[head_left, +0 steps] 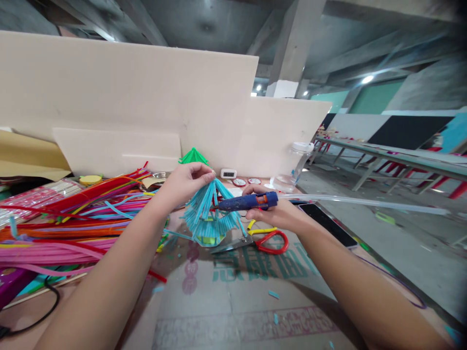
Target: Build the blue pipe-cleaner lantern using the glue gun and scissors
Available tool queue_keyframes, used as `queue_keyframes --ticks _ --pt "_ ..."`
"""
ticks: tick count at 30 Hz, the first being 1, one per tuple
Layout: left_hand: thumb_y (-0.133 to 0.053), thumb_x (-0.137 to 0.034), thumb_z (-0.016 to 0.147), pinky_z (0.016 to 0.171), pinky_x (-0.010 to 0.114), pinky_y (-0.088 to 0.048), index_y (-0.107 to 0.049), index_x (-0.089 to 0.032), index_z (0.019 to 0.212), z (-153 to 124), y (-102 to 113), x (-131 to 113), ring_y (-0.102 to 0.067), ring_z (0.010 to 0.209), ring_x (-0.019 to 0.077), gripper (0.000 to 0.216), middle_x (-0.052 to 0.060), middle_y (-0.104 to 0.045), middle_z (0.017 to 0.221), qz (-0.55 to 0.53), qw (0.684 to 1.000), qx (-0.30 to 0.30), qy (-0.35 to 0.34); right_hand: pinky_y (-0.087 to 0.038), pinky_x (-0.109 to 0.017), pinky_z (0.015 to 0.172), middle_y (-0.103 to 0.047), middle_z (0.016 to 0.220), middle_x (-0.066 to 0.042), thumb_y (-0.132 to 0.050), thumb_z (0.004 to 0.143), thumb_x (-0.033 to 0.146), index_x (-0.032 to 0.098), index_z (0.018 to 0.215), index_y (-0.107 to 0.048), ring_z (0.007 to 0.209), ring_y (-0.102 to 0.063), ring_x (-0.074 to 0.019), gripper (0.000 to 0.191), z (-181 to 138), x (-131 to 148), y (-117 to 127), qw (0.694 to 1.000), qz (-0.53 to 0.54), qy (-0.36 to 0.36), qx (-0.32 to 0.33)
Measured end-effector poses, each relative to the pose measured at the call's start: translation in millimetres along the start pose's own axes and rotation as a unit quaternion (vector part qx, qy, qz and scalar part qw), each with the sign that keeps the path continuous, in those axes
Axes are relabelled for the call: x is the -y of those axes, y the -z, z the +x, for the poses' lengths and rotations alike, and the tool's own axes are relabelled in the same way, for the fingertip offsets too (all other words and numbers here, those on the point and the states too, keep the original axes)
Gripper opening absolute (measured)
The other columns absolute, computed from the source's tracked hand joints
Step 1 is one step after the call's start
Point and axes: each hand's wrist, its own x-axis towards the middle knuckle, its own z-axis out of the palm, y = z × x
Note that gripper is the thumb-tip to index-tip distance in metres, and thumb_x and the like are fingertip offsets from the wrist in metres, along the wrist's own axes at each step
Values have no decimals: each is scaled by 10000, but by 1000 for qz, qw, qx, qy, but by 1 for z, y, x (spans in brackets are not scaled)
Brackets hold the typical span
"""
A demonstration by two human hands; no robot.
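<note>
The left hand (186,182) is pinching the top of a blue pipe-cleaner cone (208,214), its grip pressed together on the gathered tips and holding the cone upright just above the desk (233,301). The right hand (272,209) is wrapping its grip around a blue glue gun (248,201), whose nozzle is touching the cone's side. A clear glue stick (365,201) is sticking out of the gun's back, pointing right. Red-handled scissors (262,240) are lying on the desk just below the gun, beside the cone's base. A heap of coloured pipe cleaners (73,218) is lying to the left, near the left forearm. A black phone (326,223) is resting by the right wrist. A green cone (193,156) is standing behind the left hand against the boards (146,97), and a clear jar (295,165) is lying further right.
</note>
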Motion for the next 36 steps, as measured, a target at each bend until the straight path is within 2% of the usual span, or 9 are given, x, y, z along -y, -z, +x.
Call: queue_keyframes --ticks 11,19,30,36 --pt "-586 -547 783 652 270 -458 -657 -142 912 1 0 1 -615 746 176 431 68 -692 880 -6 1000 0 1 -375 -242 584 -539 724 16 -711 733 425 201 899 -512 664 -487 -135 343 0 1 -2 1000 9 -9 10" --pt "-587 -544 784 643 266 -457 -659 -142 924 1 0 2 -614 733 170 431 65 -691 873 -4 1000 2 -1 -391 -263 627 -553 750 2 -705 725 446 194 929 -515 709 -514 -157 376 1 1 0 1000 -4 -6 -8" --pt "-595 -543 780 653 271 -461 -664 -141 913 1 -1 0 -614 724 169 429 60 -691 855 -7 1000 -3 -2 -380 -255 612 -536 757 0 -702 712 520 182 923 -516 700 -499 -149 439 1 1 0 1000 -3 -10 -28" --pt "-583 -537 792 649 264 -458 -659 -134 923 0 0 0 -616 748 177 430 65 -691 876 3 1000 0 1 -391 -248 590 -557 751 0 -704 736 476 184 909 -534 683 -518 -141 381 -1 -5 2 1000 5 8 17"
